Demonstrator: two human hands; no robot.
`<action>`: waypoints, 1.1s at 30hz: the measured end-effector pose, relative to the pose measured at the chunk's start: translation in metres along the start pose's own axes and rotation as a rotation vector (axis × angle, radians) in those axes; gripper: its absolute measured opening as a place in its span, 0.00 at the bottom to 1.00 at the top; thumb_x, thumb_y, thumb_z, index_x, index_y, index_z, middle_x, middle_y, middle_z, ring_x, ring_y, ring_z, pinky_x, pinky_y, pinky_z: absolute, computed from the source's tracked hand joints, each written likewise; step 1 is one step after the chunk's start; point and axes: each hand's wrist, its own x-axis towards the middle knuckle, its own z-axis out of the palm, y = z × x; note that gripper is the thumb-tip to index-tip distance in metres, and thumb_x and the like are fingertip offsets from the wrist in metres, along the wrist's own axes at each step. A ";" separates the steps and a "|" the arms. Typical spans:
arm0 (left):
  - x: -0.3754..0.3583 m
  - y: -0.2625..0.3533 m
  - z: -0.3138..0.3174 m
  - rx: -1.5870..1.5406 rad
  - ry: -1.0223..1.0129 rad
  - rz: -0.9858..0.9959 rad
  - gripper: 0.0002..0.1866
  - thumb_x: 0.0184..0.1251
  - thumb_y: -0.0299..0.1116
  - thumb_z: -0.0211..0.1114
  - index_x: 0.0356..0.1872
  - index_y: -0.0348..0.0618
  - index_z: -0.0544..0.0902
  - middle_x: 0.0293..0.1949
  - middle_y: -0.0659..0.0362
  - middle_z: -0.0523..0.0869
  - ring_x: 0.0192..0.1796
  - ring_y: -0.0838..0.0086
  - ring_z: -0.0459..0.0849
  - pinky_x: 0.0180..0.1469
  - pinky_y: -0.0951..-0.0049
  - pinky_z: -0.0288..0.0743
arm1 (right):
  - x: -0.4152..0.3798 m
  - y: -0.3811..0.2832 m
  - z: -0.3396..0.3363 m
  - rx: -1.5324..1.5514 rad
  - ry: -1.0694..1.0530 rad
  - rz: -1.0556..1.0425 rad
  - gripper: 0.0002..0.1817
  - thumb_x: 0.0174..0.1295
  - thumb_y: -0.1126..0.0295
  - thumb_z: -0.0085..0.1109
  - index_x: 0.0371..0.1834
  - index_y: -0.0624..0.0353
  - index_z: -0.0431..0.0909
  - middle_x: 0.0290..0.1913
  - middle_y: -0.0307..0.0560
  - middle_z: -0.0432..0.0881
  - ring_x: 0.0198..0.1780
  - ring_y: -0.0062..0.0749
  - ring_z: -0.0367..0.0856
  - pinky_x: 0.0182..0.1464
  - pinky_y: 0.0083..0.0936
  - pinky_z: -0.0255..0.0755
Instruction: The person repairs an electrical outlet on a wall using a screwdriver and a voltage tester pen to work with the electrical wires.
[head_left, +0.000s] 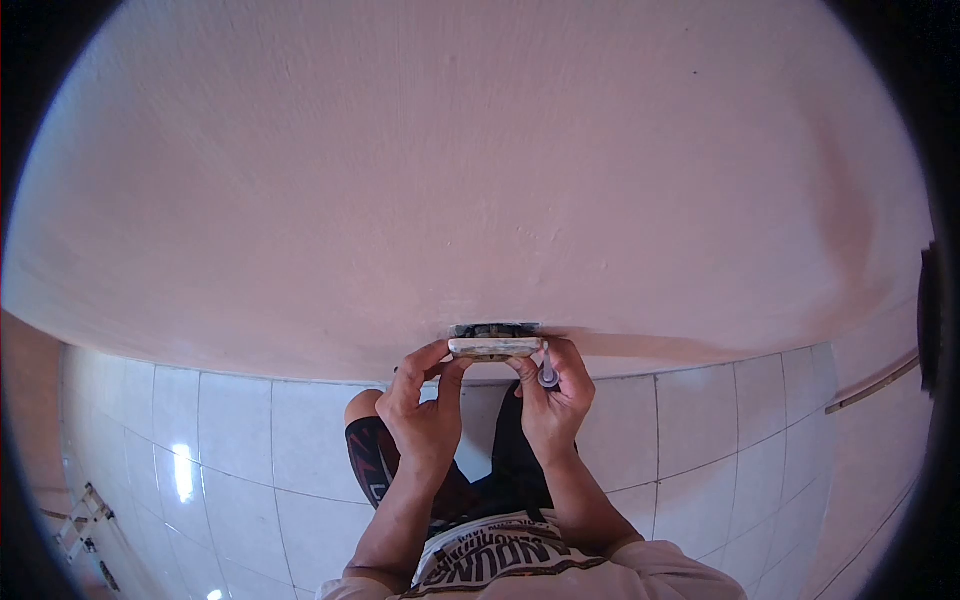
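Note:
A white wall socket plate (494, 347) is held level between my two hands, close to the pink wall. My left hand (424, 398) pinches its left end between thumb and fingers. At the right end, my right hand (553, 402) grips the plate with its thumb below. A slim tool with a clear, purplish handle (548, 375), perhaps a tester screwdriver, is also tucked in the right fingers. Just behind the plate is the dark opening of a wall box (495, 329). Its inside is mostly hidden by the plate.
The pink wall (480, 180) fills the upper view. Below it lies a white tiled floor (235, 425), with my bent knees over it. A ladder (85, 525) is at the lower left. A thin strip (872, 385) and a dark object (930, 320) are at the right.

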 end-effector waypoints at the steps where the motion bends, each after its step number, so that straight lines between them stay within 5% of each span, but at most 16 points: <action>1: 0.002 0.004 0.001 0.021 0.011 0.033 0.15 0.60 0.14 0.73 0.47 0.37 0.84 0.44 0.54 0.90 0.45 0.74 0.90 0.47 0.74 0.86 | 0.001 0.000 -0.001 -0.002 0.000 0.001 0.12 0.60 0.81 0.73 0.46 0.64 0.83 0.41 0.48 0.85 0.42 0.32 0.86 0.44 0.24 0.78; 12: 0.010 0.001 -0.001 -0.015 -0.015 0.078 0.12 0.61 0.13 0.72 0.41 0.36 0.82 0.45 0.54 0.88 0.46 0.73 0.89 0.44 0.74 0.87 | 0.003 -0.003 0.001 -0.027 0.027 0.050 0.12 0.57 0.80 0.76 0.42 0.66 0.83 0.34 0.47 0.85 0.35 0.27 0.83 0.38 0.22 0.76; 15: 0.011 -0.002 0.000 -0.022 -0.004 0.074 0.12 0.60 0.14 0.74 0.40 0.36 0.82 0.44 0.54 0.88 0.45 0.74 0.89 0.43 0.75 0.86 | 0.007 -0.005 -0.005 -0.206 0.025 -0.093 0.10 0.59 0.79 0.75 0.39 0.65 0.82 0.35 0.39 0.84 0.31 0.16 0.79 0.28 0.16 0.74; 18: 0.014 -0.005 -0.003 0.048 -0.006 0.140 0.10 0.58 0.15 0.75 0.37 0.35 0.83 0.41 0.54 0.89 0.42 0.74 0.89 0.42 0.75 0.85 | 0.009 -0.002 -0.010 -0.287 0.038 -0.040 0.09 0.58 0.81 0.76 0.33 0.65 0.81 0.32 0.40 0.86 0.31 0.16 0.80 0.31 0.17 0.75; 24: 0.022 0.009 -0.003 0.144 0.015 0.233 0.09 0.55 0.16 0.77 0.32 0.35 0.84 0.36 0.54 0.90 0.38 0.72 0.89 0.40 0.73 0.83 | 0.013 0.011 -0.004 -0.135 0.058 0.031 0.19 0.55 0.76 0.80 0.22 0.62 0.72 0.17 0.36 0.74 0.25 0.12 0.68 0.26 0.17 0.67; 33: 0.028 0.014 -0.013 0.070 -0.110 -0.058 0.08 0.56 0.16 0.77 0.31 0.35 0.85 0.32 0.57 0.90 0.35 0.80 0.87 0.38 0.77 0.82 | 0.010 0.011 -0.005 -0.100 0.022 0.010 0.19 0.56 0.78 0.78 0.21 0.61 0.71 0.18 0.36 0.73 0.26 0.11 0.67 0.25 0.16 0.64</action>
